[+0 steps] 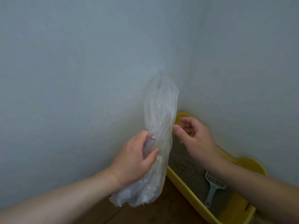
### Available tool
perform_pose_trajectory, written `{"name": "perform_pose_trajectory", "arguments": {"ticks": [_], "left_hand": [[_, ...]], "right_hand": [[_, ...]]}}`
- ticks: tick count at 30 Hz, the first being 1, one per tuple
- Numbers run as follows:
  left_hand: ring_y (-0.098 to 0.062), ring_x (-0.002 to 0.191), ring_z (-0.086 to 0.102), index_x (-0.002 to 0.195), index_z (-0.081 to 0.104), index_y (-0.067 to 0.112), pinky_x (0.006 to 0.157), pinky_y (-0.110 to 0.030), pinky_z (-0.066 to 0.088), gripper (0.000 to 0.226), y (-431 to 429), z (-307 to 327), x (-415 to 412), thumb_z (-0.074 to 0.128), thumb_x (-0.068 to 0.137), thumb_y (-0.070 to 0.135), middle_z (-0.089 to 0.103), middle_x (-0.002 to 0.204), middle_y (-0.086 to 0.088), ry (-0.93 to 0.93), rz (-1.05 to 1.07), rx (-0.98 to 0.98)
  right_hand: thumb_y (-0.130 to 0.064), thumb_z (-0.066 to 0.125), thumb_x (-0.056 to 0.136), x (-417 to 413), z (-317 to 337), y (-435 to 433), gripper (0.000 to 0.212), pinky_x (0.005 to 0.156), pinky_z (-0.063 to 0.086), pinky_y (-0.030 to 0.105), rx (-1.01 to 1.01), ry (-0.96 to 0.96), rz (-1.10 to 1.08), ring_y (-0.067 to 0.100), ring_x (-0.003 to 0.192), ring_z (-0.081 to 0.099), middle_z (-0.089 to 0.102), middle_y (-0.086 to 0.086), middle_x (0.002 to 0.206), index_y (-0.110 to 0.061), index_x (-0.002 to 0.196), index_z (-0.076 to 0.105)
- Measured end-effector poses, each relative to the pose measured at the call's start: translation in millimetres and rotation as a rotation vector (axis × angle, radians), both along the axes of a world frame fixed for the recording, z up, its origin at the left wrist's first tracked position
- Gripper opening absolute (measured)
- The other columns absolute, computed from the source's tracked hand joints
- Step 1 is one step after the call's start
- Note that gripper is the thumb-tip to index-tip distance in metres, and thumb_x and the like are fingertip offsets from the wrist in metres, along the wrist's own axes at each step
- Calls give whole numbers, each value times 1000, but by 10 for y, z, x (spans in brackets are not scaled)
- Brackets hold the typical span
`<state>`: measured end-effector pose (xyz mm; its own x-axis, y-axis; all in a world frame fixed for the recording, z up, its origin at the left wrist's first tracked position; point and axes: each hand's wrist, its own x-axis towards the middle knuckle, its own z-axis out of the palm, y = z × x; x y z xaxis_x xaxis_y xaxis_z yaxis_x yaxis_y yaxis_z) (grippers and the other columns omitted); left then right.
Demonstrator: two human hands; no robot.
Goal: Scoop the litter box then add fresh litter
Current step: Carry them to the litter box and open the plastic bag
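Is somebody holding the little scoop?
No, the scoop lies on the litter inside the yellow litter box, with nobody touching it.

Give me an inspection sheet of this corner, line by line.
Surface: wooden floor, mostly out of view.
Job's things: yellow litter box in the corner, holding litter; scoop lying in it; clear plastic bag held upright.
Clutter: nothing seen.
Grips: left hand grips the bag's middle; right hand loosely curled beside it, holding nothing.
Cables: nothing seen.
Surroundings: plain walls meeting behind the box.
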<state>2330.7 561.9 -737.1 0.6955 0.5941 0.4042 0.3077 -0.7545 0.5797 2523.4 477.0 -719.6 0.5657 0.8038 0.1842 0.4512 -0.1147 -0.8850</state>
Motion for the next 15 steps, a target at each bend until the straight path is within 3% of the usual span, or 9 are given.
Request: {"name": "perform_pose_trajectory", "arguments": {"ticks": [3,6,8,9,11,13,15], "left_hand": [[-2,73,46,98,51,22,65,-16,36,22,54,-53,-249,65,85,35,50,84,12,44,8,42],[-2,71,44,91,47,28,64,-16,37,22,57,-174,-384,65,82,37,46,79,15,79,31,7],[-5,74,51,90,50,27,70,-25,46,25,39,-288,-436,67,80,42,53,81,13,92,60,-58],[-6,79,56,92,53,28,74,-30,49,27,22,-330,-458,69,77,44,57,85,12,97,66,-91],[-5,89,61,96,56,35,79,-26,50,35,-21,-377,-510,75,71,49,62,93,14,71,72,-191],[-4,96,64,101,56,41,84,-22,50,42,-53,-362,-555,77,66,51,66,101,17,-15,80,-324],[-9,99,65,106,57,33,89,-30,51,48,-48,-287,-559,75,66,54,67,104,12,-144,101,-449]], "right_hand": [[-59,69,78,-226,-98,245,43,73,59,45,70,165,160,18,84,68,71,0,94,-24,104,67],[-28,73,87,-432,-196,386,24,65,51,41,143,273,225,20,69,61,68,18,86,-5,93,67],[-12,72,87,-519,-274,400,18,62,46,35,196,320,234,15,62,54,63,21,74,4,85,65],[-9,73,86,-546,-316,385,15,61,45,32,206,310,244,13,61,52,61,15,69,3,82,65],[-9,74,85,-579,-393,309,12,60,45,27,194,246,273,9,60,51,60,3,65,-3,78,67],[-16,75,85,-614,-456,209,14,59,46,24,177,76,322,6,61,54,61,-3,66,-11,75,67],[-21,75,85,-674,-502,155,21,58,45,25,214,-138,356,7,63,53,56,-8,66,-17,70,61]]}}
